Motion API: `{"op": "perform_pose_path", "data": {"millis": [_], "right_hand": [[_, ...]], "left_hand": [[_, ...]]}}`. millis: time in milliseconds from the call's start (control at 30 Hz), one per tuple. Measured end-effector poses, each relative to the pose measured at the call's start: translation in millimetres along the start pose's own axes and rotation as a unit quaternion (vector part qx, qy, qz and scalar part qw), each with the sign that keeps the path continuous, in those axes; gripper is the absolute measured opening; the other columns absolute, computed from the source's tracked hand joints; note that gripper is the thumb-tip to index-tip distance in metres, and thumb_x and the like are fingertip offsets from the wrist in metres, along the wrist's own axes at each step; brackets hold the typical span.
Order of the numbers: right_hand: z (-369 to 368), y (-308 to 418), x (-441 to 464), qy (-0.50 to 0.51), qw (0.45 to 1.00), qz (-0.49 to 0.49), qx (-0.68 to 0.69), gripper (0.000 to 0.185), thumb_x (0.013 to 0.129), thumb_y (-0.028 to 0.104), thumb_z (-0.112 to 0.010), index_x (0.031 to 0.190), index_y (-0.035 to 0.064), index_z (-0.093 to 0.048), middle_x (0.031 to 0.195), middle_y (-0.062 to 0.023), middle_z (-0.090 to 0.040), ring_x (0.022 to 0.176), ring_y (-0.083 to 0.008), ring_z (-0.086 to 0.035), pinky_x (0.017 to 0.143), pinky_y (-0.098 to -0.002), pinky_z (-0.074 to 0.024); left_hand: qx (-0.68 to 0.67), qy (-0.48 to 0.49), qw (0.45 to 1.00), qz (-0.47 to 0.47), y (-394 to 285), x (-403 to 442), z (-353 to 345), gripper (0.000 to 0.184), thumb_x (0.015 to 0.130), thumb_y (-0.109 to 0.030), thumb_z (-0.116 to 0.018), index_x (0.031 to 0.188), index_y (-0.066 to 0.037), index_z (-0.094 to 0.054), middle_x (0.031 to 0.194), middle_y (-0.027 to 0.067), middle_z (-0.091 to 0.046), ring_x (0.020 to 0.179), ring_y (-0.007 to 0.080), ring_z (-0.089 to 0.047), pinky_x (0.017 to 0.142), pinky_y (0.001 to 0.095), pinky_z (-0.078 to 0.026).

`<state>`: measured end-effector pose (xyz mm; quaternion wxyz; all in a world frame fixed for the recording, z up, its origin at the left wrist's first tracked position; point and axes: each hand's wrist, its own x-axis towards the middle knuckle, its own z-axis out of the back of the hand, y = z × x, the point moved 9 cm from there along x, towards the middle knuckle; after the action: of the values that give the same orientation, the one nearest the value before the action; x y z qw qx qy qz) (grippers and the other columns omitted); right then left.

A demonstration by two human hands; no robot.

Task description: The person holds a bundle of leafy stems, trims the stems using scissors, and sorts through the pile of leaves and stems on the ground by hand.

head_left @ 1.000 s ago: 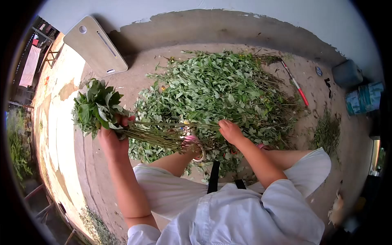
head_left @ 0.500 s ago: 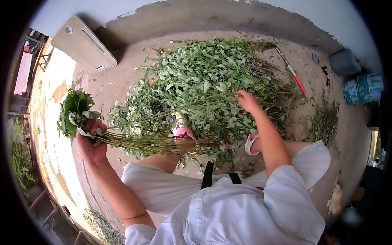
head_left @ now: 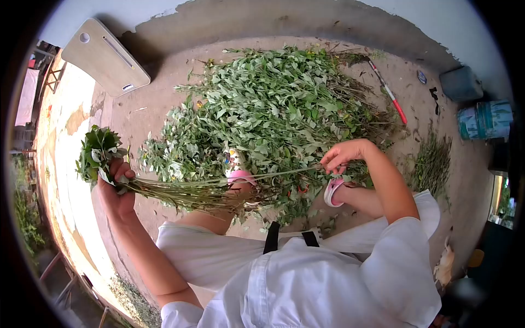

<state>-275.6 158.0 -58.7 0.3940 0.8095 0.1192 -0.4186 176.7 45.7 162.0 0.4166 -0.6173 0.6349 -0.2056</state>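
My left hand [head_left: 117, 188] is closed around a bundle of leafy stems [head_left: 175, 195], just below its dark green leaf heads. The bare stalks stretch to the right, across my lower leg. My right hand [head_left: 345, 156] has its fingers bent and pinched on the far end of a long pale stem [head_left: 273, 174], which runs nearly straight back to the bundle. Behind both hands lies a wide heap of cut leafy plants [head_left: 262, 104] on the floor. Its near edge reaches around my pink clog [head_left: 239, 176].
A light wooden board [head_left: 106, 57] leans by the wall at the back left. On the right, a red-handled tool [head_left: 398, 109] lies near a small pile of thin stems [head_left: 432, 164]. A blue-green bucket [head_left: 485, 119] and a grey container [head_left: 461, 83] stand at the far right.
My right hand has come closer to my body and slightly right, drawing the long stem down straighter beside the bundle. My left hand keeps its grip in almost the same place.
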Motion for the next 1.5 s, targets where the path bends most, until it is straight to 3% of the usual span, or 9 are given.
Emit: {"op": "perform_pose_path", "data": {"millis": [100, 267, 400, 600, 800, 933, 1033, 1300, 1500], "right_hand": [[-34, -33, 33, 0.051, 0.990, -0.099, 0.087, 0.050, 0.083, 0.046, -0.048, 0.115, 0.0088, -0.052, 0.118, -0.0069, -0.048, 0.101, -0.0153, -0.050, 0.086, -0.0440, -0.0367], [-2, -1, 123, -0.337, 0.908, 0.139, -0.207, 0.026, 0.080, 0.027, -0.053, 0.089, 0.0039, -0.060, 0.081, -0.0109, -0.062, 0.075, -0.0243, -0.059, 0.068, -0.0329, -0.0459], [-14, 22, 185, -0.454, 0.844, 0.126, -0.255, 0.064, 0.075, 0.028, -0.058, 0.127, 0.0043, -0.029, 0.114, -0.0184, -0.049, 0.106, -0.0308, -0.046, 0.087, -0.0386, -0.0400], [-48, 71, 186, -0.360, 0.915, 0.170, -0.066, 0.035, 0.077, 0.032, -0.056, 0.092, 0.0012, -0.054, 0.083, -0.0185, -0.058, 0.074, -0.0309, -0.056, 0.066, -0.0383, -0.0436], [25, 112, 47, -0.491, 0.771, 0.134, -0.382, 0.044, 0.083, 0.045, -0.042, 0.067, 0.0073, -0.058, 0.065, -0.0116, -0.058, 0.062, -0.0293, -0.057, 0.058, -0.0387, -0.0449], [86, 19, 37, -0.452, 0.741, -0.123, -0.481, 0.028, 0.081, 0.029, -0.052, 0.097, 0.0068, -0.057, 0.110, -0.0108, -0.048, 0.105, -0.0275, -0.043, 0.085, -0.0404, -0.0392], [80, 23, 39, -0.535, 0.692, -0.068, -0.480, 0.035, 0.076, 0.027, -0.059, 0.103, 0.0053, -0.051, 0.111, -0.0114, -0.046, 0.107, -0.0273, -0.040, 0.090, -0.0391, -0.0350], [65, 74, 86, -0.634, 0.647, 0.061, -0.420, 0.040, 0.075, 0.029, -0.061, 0.106, 0.0092, -0.046, 0.105, -0.0071, -0.049, 0.104, -0.0229, -0.041, 0.087, -0.0351, -0.0353], [73, 94, 86, -0.567, 0.711, 0.045, -0.413, 0.026, 0.081, 0.034, -0.051, 0.090, 0.0094, -0.050, 0.066, -0.0068, -0.059, 0.062, -0.0316, -0.058, 0.062, -0.0455, -0.0436]], "left_hand": [[0.003, 0.062, 0.994, 0.085, 24, -5, -19, 0.013, 0.085, -0.022, -0.047, 0.084, -0.009, -0.047, 0.063, -0.0027, -0.033, 0.052, 0.0068, -0.032, 0.053, 0.0243, -0.035], [0.051, 0.054, 0.989, 0.129, 69, -3, -38, 0.016, 0.084, -0.023, -0.050, 0.086, -0.008, -0.047, 0.064, -0.0019, -0.034, 0.051, 0.0079, -0.033, 0.052, 0.0258, -0.035], [0.105, 0.001, 0.987, 0.121, 87, -2, -50, 0.014, 0.084, -0.022, -0.051, 0.088, -0.009, -0.047, 0.064, -0.0007, -0.037, 0.052, 0.0090, -0.035, 0.049, 0.0264, -0.035], [0.096, -0.028, 0.989, 0.107, 81, 8, -30, 0.016, 0.085, -0.025, -0.051, 0.088, -0.010, -0.048, 0.064, -0.0011, -0.037, 0.052, 0.0099, -0.034, 0.049, 0.0271, -0.035], [0.096, -0.021, 0.990, 0.102, 77, 5, -30, 0.015, 0.085, -0.025, -0.051, 0.087, -0.010, -0.048, 0.063, -0.0008, -0.036, 0.052, 0.0100, -0.034, 0.049, 0.0272, -0.035], [0.104, -0.022, 0.989, 0.104, 77, 1, -40, 0.015, 0.085, -0.024, -0.051, 0.087, -0.009, -0.048, 0.062, -0.0008, -0.036, 0.052, 0.0103, -0.035, 0.049, 0.0277, -0.035], [0.104, -0.039, 0.989, 0.098, 76, -1, -44, 0.015, 0.085, -0.023, -0.052, 0.087, -0.009, -0.048, 0.062, -0.0007, -0.036, 0.051, 0.0106, -0.036, 0.048, 0.0281, -0.036], [0.141, -0.026, 0.985, 0.092, 83, 4, -55, 0.016, 0.086, -0.025, -0.050, 0.086, -0.009, -0.048, 0.064, -0.0009, -0.037, 0.052, 0.0089, -0.035, 0.048, 0.0258, -0.035], [0.135, -0.041, 0.985, 0.095, 84, 6, -53, 0.017, 0.083, -0.023, -0.056, 0.084, -0.008, -0.048, 0.061, -0.0006, -0.037, 0.049, 0.0099, -0.037, 0.045, 0.0272, -0.037]]}}
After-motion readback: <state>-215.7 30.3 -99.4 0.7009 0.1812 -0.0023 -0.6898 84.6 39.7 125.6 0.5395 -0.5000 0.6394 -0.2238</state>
